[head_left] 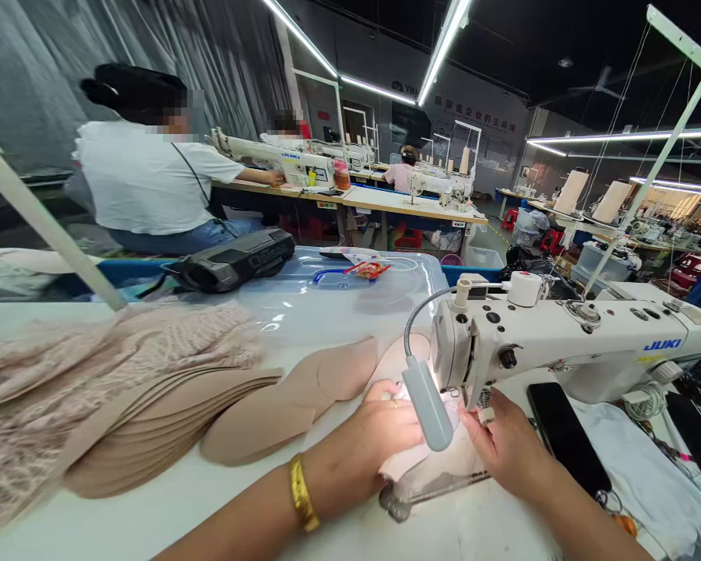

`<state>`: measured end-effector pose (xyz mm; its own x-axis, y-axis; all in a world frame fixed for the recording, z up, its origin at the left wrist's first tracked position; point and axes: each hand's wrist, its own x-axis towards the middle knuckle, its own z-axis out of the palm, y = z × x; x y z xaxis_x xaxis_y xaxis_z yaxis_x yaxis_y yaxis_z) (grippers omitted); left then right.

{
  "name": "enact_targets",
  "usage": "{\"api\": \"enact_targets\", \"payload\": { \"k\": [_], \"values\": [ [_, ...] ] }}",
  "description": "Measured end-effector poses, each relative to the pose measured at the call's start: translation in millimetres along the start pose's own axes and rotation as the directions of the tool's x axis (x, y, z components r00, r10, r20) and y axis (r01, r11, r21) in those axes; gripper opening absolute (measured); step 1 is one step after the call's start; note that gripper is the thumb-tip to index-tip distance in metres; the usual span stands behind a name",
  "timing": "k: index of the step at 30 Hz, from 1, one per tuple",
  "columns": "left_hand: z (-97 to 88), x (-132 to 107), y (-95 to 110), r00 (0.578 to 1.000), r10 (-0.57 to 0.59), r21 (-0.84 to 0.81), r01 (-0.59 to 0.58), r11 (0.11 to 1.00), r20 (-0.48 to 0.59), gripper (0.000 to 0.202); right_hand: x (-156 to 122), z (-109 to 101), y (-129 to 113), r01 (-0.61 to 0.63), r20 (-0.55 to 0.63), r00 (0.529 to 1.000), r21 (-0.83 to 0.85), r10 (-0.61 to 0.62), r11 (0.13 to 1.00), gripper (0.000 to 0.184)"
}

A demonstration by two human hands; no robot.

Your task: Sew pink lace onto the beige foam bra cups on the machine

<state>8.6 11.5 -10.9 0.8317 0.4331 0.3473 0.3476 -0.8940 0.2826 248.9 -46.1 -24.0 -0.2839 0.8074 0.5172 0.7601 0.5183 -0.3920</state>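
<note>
A small pale pink fabric piece (pixel 406 463) lies at the needle area of a white sewing machine (pixel 572 331). My left hand (pixel 374 436), with a gold bracelet on the wrist, grips this piece left of the needle. Its fingertips are partly hidden behind a grey gooseneck lamp (pixel 429 405) that lights the spot. On the needle's other side, my right hand (pixel 505 448) has thumb and fingers closed on the fabric, close by the presser foot. Beige moulded cups (pixel 304 389) lie left of my left hand, beside a fanned stack of beige cups (pixel 146 436).
Pink lace fabric (pixel 29 382) covers the table's left. A clear blue plastic lid (pixel 304 300) behind carries a black bag (pixel 234 261) and a red packet (pixel 369 269). A black phone (pixel 566 436) and white cloth (pixel 636 460) lie right. A co-worker (pixel 146 171) sits ahead.
</note>
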Motion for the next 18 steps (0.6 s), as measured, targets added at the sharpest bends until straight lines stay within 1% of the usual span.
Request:
{"api": "enact_targets", "payload": {
  "k": [3, 5, 6, 8, 10, 11, 14, 15, 18],
  "values": [
    [-2.1, 0.1, 1.4, 1.0, 0.007, -0.048, -0.007, 0.999, 0.006, 0.026, -0.2, -0.8, -0.4, -0.004, 0.01, 1.0, 0.001, 0.004, 1.0, 0.018],
    [-3.2, -0.3, 1.6, 1.0, 0.01, -0.041, -0.009, 0.999, 0.022, 0.024, 0.0, -1.6, -0.4, 0.011, 0.011, 1.0, 0.007, -0.011, 1.0, 0.019],
    [-3.4, -0.7, 1.4, 1.0, 0.013, -0.028, -0.012, 1.0, 0.029, 0.026, 0.2, -1.9, -0.2, 0.018, 0.012, 1.0, 0.009, -0.018, 1.0, 0.019],
    [-2.3, -1.4, 0.8, 0.999, 0.018, -0.004, -0.018, 1.0, 0.036, 0.037, 0.4, -2.3, 0.5, 0.027, 0.02, 0.999, 0.007, -0.027, 1.0, 0.02],
    [0.4, -2.2, -0.3, 1.0, 0.016, 0.01, -0.016, 1.0, 0.023, 0.043, 0.3, -2.0, 1.6, 0.035, 0.031, 0.999, -0.001, -0.034, 0.999, 0.022],
    [2.1, -2.6, -1.1, 1.0, 0.011, 0.017, -0.011, 1.0, 0.01, 0.041, 0.0, -1.7, 2.4, 0.04, 0.036, 0.999, -0.005, -0.04, 0.999, 0.022],
    [6.0, -3.9, -3.2, 1.0, -0.004, 0.026, 0.005, 1.0, -0.021, 0.026, -1.2, -0.5, 4.4, 0.059, 0.037, 0.998, -0.02, -0.058, 0.998, 0.022],
    [6.5, -4.2, -3.6, 1.0, -0.004, 0.024, 0.005, 1.0, -0.024, 0.024, -1.6, -0.1, 4.9, 0.062, 0.034, 0.998, -0.025, -0.061, 0.998, 0.021],
    [5.0, -4.3, -2.4, 1.0, 0.0, 0.022, 0.001, 1.0, -0.012, 0.028, -2.2, 0.4, 5.3, 0.06, 0.028, 0.998, -0.038, -0.059, 0.997, 0.019]
  ]
}}
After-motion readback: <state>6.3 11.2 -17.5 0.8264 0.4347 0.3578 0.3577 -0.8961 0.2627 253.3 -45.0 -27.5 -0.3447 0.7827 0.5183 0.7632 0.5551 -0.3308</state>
